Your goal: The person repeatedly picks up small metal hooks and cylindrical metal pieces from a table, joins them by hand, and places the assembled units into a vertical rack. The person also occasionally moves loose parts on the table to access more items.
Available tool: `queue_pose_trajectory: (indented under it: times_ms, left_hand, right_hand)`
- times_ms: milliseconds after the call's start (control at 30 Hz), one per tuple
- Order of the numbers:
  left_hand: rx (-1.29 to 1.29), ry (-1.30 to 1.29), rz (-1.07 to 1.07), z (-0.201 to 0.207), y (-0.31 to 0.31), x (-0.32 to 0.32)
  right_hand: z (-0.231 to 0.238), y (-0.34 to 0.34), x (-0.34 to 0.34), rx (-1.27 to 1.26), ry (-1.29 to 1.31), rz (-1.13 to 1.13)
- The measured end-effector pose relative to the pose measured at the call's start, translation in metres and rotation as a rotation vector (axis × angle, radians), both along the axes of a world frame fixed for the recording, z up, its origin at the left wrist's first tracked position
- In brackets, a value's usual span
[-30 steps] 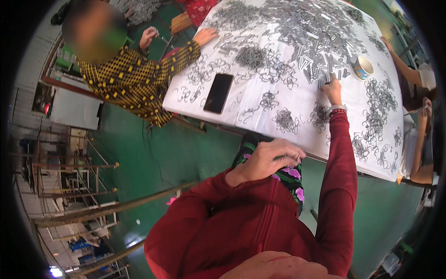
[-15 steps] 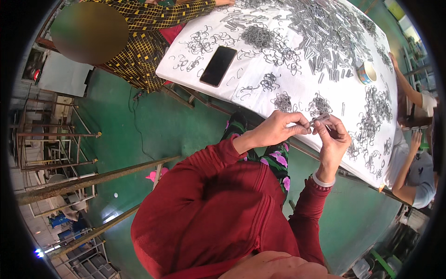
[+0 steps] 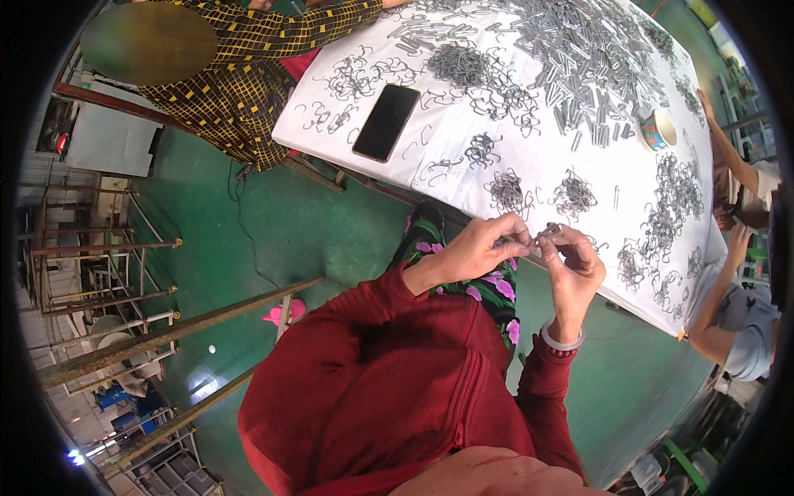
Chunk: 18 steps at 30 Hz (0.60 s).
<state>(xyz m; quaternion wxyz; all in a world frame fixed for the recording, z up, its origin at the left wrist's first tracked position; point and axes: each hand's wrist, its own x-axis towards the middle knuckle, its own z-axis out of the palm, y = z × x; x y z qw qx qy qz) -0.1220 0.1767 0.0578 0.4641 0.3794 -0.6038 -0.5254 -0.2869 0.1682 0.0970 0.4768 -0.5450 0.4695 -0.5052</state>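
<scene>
White-covered surface (image 3: 538, 153), its near edge running aslant past the person's lap. On its far side lay a broad heap of flat grey metal strips (image 3: 587, 70); nearer, loose clusters of thin dark curved wire hooks (image 3: 507, 192). A black rectangular phone (image 3: 386, 121) lay face up toward the left edge; a pale round cup with a blue-patterned side (image 3: 659, 131) stood beside the strips.

The person's left hand (image 3: 484, 248) and right hand (image 3: 575, 273) met just off the near edge. Right fingers were pinched around a small grey metal piece (image 3: 552, 230). Left fingers were nearly together at its near end; whether they gripped anything could not be told.

Room: green floor (image 3: 347, 231), rusty metal racks (image 3: 107, 244) on the left. A co-worker in a black-and-yellow checked garment (image 3: 240, 91) sat at the left side; others' arms showed at the right.
</scene>
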Motion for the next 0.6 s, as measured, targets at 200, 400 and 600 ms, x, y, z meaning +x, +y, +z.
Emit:
queue_pose_trajectory:
  times_ms: [200, 400, 600]
  left_hand:
    - [-0.053, -0.042, 0.03, -0.005, -0.001, 0.002]
    - [0.07, -0.03, 0.063, -0.01, -0.003, 0.006]
    - [-0.1, -0.096, 0.071, -0.003, -0.019, 0.021]
  right_hand:
    - [-0.012, -0.005, 0.005, 0.041, -0.055, 0.019]
    - [-0.02, -0.01, 0.012, -0.068, -0.046, 0.053]
    - [-0.017, -0.007, 0.008, -0.107, -0.178, 0.033]
